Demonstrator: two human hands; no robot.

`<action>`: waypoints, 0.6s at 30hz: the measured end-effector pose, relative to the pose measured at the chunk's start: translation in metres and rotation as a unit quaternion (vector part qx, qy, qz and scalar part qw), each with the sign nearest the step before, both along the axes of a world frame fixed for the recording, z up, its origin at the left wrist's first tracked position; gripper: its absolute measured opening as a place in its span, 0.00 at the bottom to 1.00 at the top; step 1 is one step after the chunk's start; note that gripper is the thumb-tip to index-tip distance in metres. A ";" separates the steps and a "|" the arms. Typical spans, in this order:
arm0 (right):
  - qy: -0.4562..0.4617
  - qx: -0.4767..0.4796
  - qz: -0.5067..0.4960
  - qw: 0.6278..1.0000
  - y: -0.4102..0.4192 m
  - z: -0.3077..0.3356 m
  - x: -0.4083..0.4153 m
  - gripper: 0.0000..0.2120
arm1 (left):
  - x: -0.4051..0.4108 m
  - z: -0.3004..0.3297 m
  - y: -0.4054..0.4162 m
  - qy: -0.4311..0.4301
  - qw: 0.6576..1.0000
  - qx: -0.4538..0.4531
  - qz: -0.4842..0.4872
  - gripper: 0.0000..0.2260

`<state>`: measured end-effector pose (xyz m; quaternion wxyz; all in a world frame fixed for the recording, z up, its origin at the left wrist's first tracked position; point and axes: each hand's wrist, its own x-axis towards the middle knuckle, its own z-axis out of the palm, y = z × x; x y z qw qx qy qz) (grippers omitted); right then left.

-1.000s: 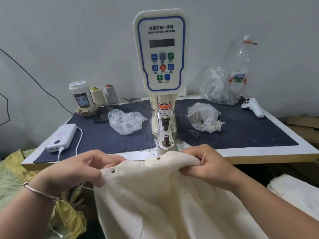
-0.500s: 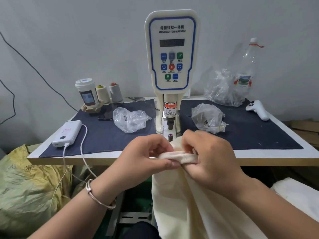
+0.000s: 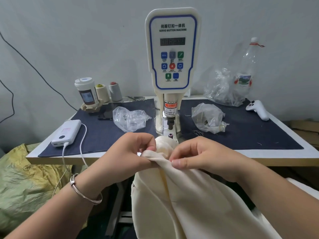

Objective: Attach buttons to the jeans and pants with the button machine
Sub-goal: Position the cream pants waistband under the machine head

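Cream pants [image 3: 186, 200] hang from the table's front edge, their bunched waistband lifted just in front of the white servo button machine [image 3: 172, 54]. My left hand [image 3: 127, 156] pinches the waistband from the left. From the right, my right hand [image 3: 202, 156] pinches the same fold, thumb on top. The machine's lower die [image 3: 170, 135] shows just behind the fabric, under the black punch [image 3: 170, 124]. Two clear bags with small parts lie on the dark mats, one to the left [image 3: 129, 119] and one to the right [image 3: 208, 119] of the machine.
A white power bank [image 3: 66, 132] with its cable lies at the table's left front. A cup and two thread cones [image 3: 105, 92] stand at the back left. A plastic bottle [image 3: 245, 73], a crumpled bag and a white controller [image 3: 258, 109] are at the back right. A yellow-green sack [image 3: 25, 183] lies below left.
My hands have come together from a wide spread, bunching the waistband into a narrow fold. They raised it toward the machine's die. The view has shifted a little.
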<state>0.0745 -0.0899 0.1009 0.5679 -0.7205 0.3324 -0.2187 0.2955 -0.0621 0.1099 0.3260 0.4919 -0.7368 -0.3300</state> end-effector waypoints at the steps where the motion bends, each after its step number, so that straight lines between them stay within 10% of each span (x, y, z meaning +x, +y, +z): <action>1: -0.005 0.042 0.004 0.999 -0.001 -0.001 0.001 0.08 | 0.000 0.001 0.001 0.008 1.000 -0.011 -0.004 0.13; 18: -0.099 -0.015 -0.002 0.995 -0.024 0.022 -0.004 0.07 | 0.017 -0.012 -0.010 -0.025 0.997 -0.021 -0.071 0.07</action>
